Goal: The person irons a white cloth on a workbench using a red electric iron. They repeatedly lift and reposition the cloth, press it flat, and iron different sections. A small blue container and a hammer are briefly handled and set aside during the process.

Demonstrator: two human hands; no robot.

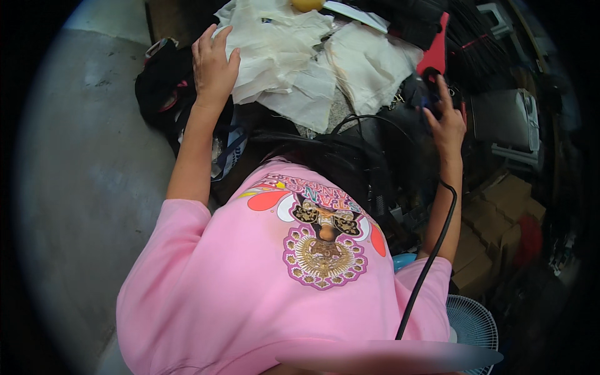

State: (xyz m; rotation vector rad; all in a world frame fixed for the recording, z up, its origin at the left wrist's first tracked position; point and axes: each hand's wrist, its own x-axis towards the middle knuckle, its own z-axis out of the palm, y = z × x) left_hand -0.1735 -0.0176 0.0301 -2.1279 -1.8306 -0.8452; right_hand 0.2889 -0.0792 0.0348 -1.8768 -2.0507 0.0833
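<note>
Item: crumpled cream fabric pieces (294,69), at twelve o'clock on the cluttered surface. Left hand (214,65) lies spread flat on their edge; right hand (445,115), at two o'clock, grip closed around dark corded handheld tool (428,87). Advice: keep cloth pinned taut, cord clear.

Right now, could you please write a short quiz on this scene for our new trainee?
1. True or false: the left hand lies flat on the pale cloth pieces.
2. What does the right hand grip?
A. a yellow ball
B. a dark corded tool
C. a cardboard box
3. Fill in: the black cord runs down along the right ____.

Key
1. True: the palm rests on the left edge of the cloth pile.
2. B: the fingers wrap a dark tool; its exact kind is hard to tell.
3. Forearm.
</note>
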